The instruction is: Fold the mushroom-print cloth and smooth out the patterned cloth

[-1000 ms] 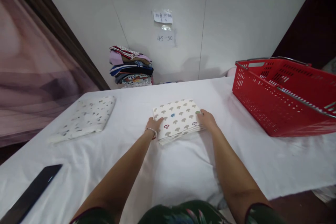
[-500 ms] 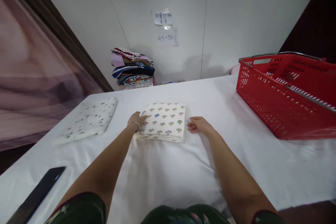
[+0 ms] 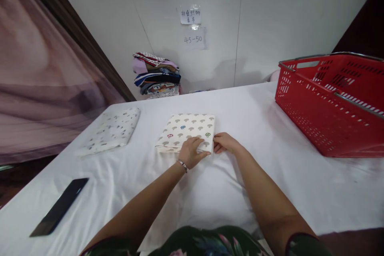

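A folded cream cloth point(image 3: 186, 126) with grey mushroom prints, and a few red, blue and green ones, lies in front of me on the table. My left hand point(image 3: 192, 152) rests on its front right part, fingers spread over the top and thumb out along the front edge. A bracelet circles that wrist. At the cloth's right edge is my right hand point(image 3: 225, 143), its fingers loosely bent and apart, the tips against the side of the fold. Neither hand lifts the cloth.
Another folded white cloth point(image 3: 115, 130) with dark spots lies at the left. Nearer me is a black flat device point(image 3: 60, 207). A red basket point(image 3: 324, 120) stands at the right. Behind the table rises a pile of fabrics point(image 3: 157, 76) against the wall, below paper notes point(image 3: 193, 39).
My left hand has moved from the cloth's left edge to its front right part. My right hand has come up against the right edge. The view has shifted slightly.
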The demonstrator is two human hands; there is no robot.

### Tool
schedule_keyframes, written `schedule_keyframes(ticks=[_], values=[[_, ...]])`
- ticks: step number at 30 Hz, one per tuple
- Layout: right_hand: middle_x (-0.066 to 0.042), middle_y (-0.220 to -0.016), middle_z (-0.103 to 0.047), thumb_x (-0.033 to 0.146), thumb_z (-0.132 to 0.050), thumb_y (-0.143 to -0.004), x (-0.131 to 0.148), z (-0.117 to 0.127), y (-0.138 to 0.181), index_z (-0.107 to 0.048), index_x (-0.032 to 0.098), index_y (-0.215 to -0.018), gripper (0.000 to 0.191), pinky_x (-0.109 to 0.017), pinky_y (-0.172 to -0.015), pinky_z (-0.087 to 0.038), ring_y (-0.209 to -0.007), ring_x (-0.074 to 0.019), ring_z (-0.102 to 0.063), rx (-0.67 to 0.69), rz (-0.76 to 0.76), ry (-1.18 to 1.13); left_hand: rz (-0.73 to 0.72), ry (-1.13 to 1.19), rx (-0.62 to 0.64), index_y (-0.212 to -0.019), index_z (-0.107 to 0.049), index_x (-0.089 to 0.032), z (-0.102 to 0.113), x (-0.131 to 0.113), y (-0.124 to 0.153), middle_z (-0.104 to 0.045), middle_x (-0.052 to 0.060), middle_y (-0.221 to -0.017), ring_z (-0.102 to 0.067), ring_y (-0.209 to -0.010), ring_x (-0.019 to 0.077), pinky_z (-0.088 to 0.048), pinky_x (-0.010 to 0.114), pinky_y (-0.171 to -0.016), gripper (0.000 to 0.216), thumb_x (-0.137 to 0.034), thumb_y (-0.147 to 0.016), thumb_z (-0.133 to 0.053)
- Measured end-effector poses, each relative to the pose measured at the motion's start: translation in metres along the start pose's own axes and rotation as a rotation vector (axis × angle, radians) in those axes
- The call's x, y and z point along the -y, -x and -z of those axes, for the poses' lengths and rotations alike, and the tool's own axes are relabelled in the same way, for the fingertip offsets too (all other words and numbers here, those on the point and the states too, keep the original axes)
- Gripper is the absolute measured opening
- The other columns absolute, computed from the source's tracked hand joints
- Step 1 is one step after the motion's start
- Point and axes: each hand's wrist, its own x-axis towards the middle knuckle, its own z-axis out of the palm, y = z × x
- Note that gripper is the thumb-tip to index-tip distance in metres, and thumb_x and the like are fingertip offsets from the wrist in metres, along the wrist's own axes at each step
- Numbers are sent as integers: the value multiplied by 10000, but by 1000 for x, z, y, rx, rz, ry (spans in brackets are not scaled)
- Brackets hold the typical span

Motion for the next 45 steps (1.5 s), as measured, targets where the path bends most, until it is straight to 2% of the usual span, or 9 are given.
schedule_keyframes(ticks=[3,5,8,12,15,27,34,39,45], values=[[-33,-581,-636,180,-542,-781,-2,-3,-2,-585,118,-787,76,-190,-413,-484,-453,-122,-603,-4,9,15,2,-62,27,-1111,-570,-238,0,-10,-4,-559,87,-1145,-496,-1059,256,-384,387,-889,530,-467,-650,-698],[-22,-558,-627,167,-538,-784,-3,-4,-4,-573,121,-762,62,-168,-393,-461,-434,-108,-591,-24,16,19,29,-70,44,-1020,-611,-232,-1,-15,-10,-592,70,-1062,-518,-1003,236,-391,361,-852,377,-418,-697,-666],[-15,-558,-628,160,-546,-789,-3,-5,-5,-553,129,-728,69,-157,-377,-439,-420,-97,-581,-47,23,21,189,12,23,-827,-645,-204,-3,-14,-18,-628,46,-870,-550,-872,189,-402,305,-778,187,-364,-785,-559],[-7,-516,-611,176,-580,-786,-1,-2,-6,-535,132,-697,109,-149,-343,-392,-380,-88,-553,-88,41,34,469,229,-19,-735,-636,-193,-3,-5,-23,-622,12,-756,-555,-751,150,-396,247,-668,245,-399,-785,-514],[23,-485,-586,179,-590,-785,0,0,-7,-511,145,-685,132,-142,-311,-328,-340,-67,-507,-150,85,32,544,317,-53,-664,-614,-180,-3,-2,-21,-579,-9,-659,-533,-678,135,-374,230,-608,299,-443,-759,-509],[12,-516,-603,177,-564,-798,3,0,-2,-540,134,-700,110,-145,-306,-273,-366,-57,-510,-63,88,-26,477,489,-84,-594,-555,-182,-1,-8,-12,-535,-24,-621,-495,-631,121,-383,220,-588,289,-443,-713,-524],[20,-457,-582,118,-566,-746,1,5,-5,-502,144,-605,157,-155,-289,-246,-340,-70,-503,-93,69,2,482,539,-172,-536,-511,-184,-1,-12,-10,-580,-12,-676,-536,-695,132,-414,229,-656,309,-420,-735,-505],[17,-475,-594,144,-556,-765,0,6,-5,-524,142,-644,125,-156,-295,-264,-351,-71,-513,-58,39,-16,394,455,-170,-580,-560,-193,-6,-9,-8,-620,-10,-751,-574,-769,139,-438,248,-726,256,-375,-753,-514],[18,-482,-589,141,-528,-790,3,4,0,-520,142,-647,143,-160,-295,-255,-342,-68,-503,-40,35,-45,133,147,-121,-829,-624,-222,-10,-16,-1,-641,35,-936,-557,-968,195,-403,327,-877,142,-313,-721,-613]])
